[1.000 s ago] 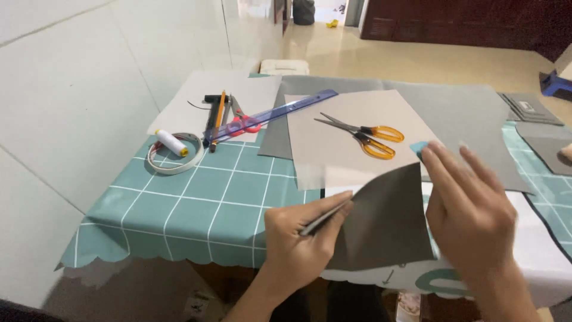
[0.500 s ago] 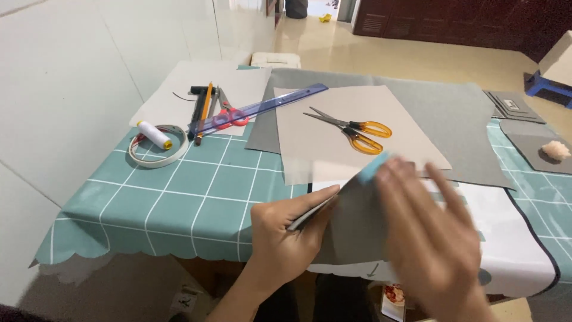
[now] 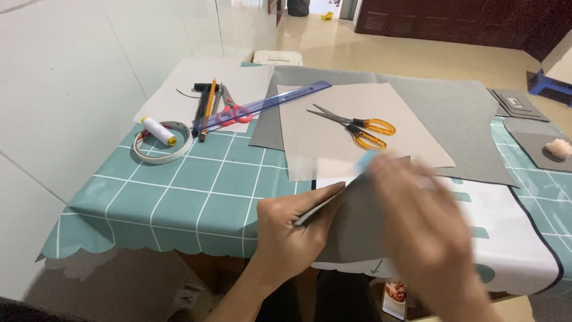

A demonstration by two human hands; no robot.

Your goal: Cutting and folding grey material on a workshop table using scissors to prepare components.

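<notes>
Beyond the grip, a teal checked tablecloth [image 3: 179, 185] under a big grey sheet [image 3: 453, 113], beige paper [image 3: 333, 137], orange-handled scissors [image 3: 357, 126]. At the near table edge, dark grey sheet [image 3: 351, 223]: thin, light, floppy by the look, likely best taken along its folded edge. Left hand [image 3: 292, 229] pinched shut on that edge; right hand [image 3: 426, 217] blurred above, grip unreadable.

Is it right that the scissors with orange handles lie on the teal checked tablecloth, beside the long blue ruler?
Not quite. In the head view the orange-handled scissors lie on the beige sheet, not directly on the teal checked tablecloth. The long blue ruler is indeed beside them, to their left.
</notes>
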